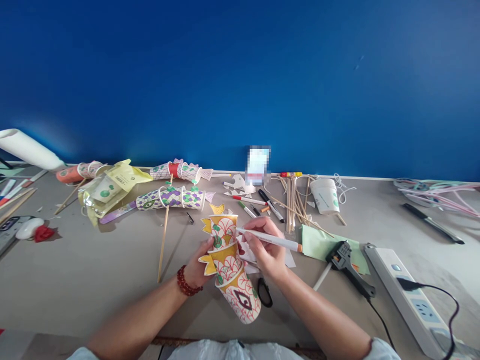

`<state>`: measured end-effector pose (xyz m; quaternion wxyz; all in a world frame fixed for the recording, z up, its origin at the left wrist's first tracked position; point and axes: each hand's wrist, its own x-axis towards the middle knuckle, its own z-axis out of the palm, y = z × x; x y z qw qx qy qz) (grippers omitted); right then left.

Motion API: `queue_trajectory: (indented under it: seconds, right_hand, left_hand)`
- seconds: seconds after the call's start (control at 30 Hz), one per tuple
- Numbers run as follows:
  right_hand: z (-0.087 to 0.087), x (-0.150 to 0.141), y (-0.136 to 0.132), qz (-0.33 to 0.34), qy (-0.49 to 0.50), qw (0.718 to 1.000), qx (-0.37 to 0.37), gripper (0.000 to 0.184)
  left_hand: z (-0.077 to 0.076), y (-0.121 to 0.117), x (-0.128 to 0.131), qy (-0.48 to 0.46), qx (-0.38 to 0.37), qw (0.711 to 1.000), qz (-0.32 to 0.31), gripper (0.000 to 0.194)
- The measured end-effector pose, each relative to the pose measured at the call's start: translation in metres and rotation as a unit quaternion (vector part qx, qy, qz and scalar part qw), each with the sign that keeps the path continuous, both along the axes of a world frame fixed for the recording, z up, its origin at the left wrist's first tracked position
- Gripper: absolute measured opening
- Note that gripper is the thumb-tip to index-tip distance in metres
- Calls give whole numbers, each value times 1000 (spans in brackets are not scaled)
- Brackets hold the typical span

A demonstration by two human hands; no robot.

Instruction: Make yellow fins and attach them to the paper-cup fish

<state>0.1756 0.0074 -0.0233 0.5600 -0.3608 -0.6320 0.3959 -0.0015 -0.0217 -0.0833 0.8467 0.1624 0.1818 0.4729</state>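
Note:
My left hand point(198, 267) is closed around a fish made of joined paper cups point(228, 260), held up over the table. Red scale lines, orange and green patches and a dark eye are drawn on it, and yellow paper fins stick out at its left side and top. In my right hand point(268, 250) is a white marker with an orange end point(275, 240). The marker's tip is at the right edge of the top cup; whether it touches is hard to tell. Behind the cups lies white paper, partly hidden, with a black scissors handle point(264, 293) below it.
Finished-looking cup fish point(170, 198) lie at the back left beside a yellow plastic packet point(112, 187). Several wooden sticks point(290, 205), pens and a white paper cup point(325, 196) lie behind my right hand. A glue gun point(348, 267) and a power strip point(407, 300) are at the right.

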Motion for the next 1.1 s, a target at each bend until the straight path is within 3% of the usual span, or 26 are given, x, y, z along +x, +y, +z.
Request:
queue_trajectory:
  seconds: [0.43,0.63,1.1]
  right_hand:
    - [2,1,3,-4,17,1000,-25,3]
    - [5,0,1,-9,2,1000,-25,5]
    - [4,-4,-3,15,6,999,-39,6]
  left_hand:
    - [10,1,0,-36,-28,998,-31,47]
    - [5,0,-2,-45,-24,998,-46,56]
    - [10,-2,-3,-45,-10,998,-38,46]
